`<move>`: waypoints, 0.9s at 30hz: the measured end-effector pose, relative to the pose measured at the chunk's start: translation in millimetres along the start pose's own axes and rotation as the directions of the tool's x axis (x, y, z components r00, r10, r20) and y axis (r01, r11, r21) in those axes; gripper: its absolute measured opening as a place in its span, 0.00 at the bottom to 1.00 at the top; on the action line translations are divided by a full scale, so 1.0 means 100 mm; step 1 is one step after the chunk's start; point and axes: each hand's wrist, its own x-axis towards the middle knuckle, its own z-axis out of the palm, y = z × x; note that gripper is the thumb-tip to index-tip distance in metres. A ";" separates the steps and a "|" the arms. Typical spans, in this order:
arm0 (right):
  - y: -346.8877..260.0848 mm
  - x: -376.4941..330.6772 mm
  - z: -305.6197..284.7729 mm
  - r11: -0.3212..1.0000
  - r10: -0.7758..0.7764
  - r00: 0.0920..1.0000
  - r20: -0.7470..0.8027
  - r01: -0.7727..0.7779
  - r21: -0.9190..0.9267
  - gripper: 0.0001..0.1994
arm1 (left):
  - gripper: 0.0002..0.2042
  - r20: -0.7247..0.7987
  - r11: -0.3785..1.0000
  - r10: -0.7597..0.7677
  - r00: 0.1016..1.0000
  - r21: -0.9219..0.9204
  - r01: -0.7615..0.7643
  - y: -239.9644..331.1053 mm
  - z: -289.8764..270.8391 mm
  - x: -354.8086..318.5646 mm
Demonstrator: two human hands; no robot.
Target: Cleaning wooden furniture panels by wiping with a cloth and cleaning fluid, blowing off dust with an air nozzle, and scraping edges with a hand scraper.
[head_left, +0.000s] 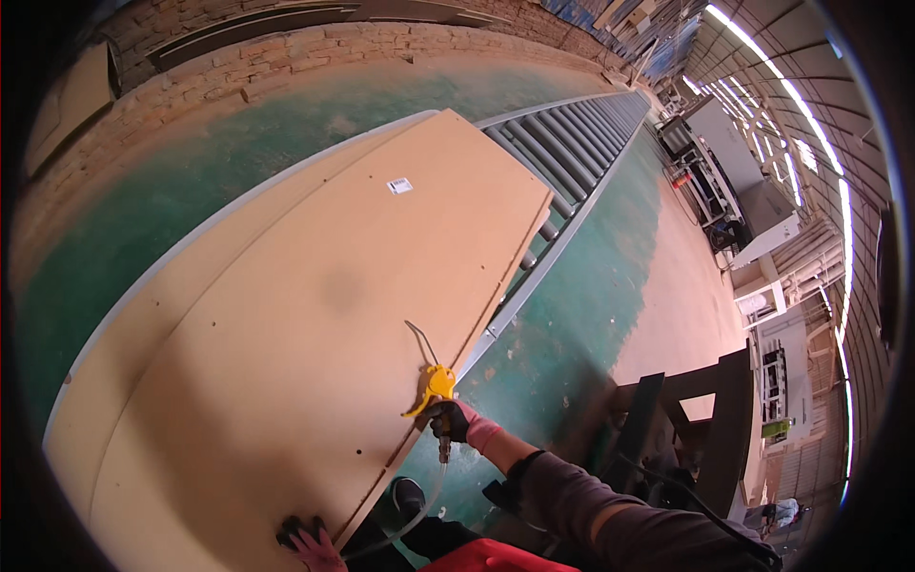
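Nearest, at the lower edge, the left hand, in a pink glove with dark fingertips, lies on the near end of a tan fibreboard panel, its fingers spread and grasping nothing. Just beyond it, by the panel's right edge, is a dark shoe. Further up that edge the right hand, in a similar glove, is wrapped around the handle of a yellow air blow gun; its thin bent nozzle points away over the panel, and a clear hose hangs from its base. The panel has small dark holes and, towards its far end, a white label. Another board shows along its left side. Both rest on a roller conveyor, whose bare grey rollers run off beyond them. To the right stands a dark brown frame; farther off are a machine and a low brick wall.
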 end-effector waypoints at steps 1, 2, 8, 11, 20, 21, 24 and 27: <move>0.05 -0.02 -0.06 0.999 -0.015 1.000 0.015 0.015 -0.036 0.04 | 0.26 -0.300 0.987 0.091 0.950 0.157 -0.046 -0.03 -0.04 -0.03; 0.10 -0.07 -0.10 0.999 -0.019 1.000 0.024 0.020 -0.044 0.04 | 0.26 -0.303 0.986 0.090 0.949 0.159 -0.043 -0.05 -0.18 -0.07; 0.34 -0.92 -0.19 0.933 -0.109 0.990 0.087 0.133 -0.335 0.07 | 0.27 0.430 0.982 0.053 0.901 -0.188 0.033 -0.14 -1.33 -0.67; 0.36 -1.55 -0.11 0.893 -0.163 0.959 0.231 0.243 -0.379 0.07 | 0.26 0.438 0.989 0.091 0.894 0.068 -0.134 -0.21 -2.12 -1.09; -0.62 -3.06 1.63 0.461 -0.452 0.673 0.586 0.738 -0.492 0.08 | 0.24 0.065 0.997 0.059 0.996 0.042 -0.062 -1.03 -3.49 -0.90; -0.80 -3.21 2.01 0.595 -0.456 0.738 0.497 0.668 -0.446 0.11 | 0.24 0.011 0.999 0.051 0.999 -0.006 -0.051 -1.18 -3.61 -0.79; -1.39 -3.21 2.70 0.620 -0.242 0.837 0.491 0.523 -0.586 0.12 | 0.23 -0.105 0.988 0.050 0.993 -0.144 -0.065 -1.68 -4.04 -0.64; -1.45 -3.18 3.04 0.593 -0.177 0.805 0.566 0.547 -0.591 0.13 | 0.23 -0.217 0.955 0.021 0.976 -0.285 -0.084 -2.22 -4.36 -0.33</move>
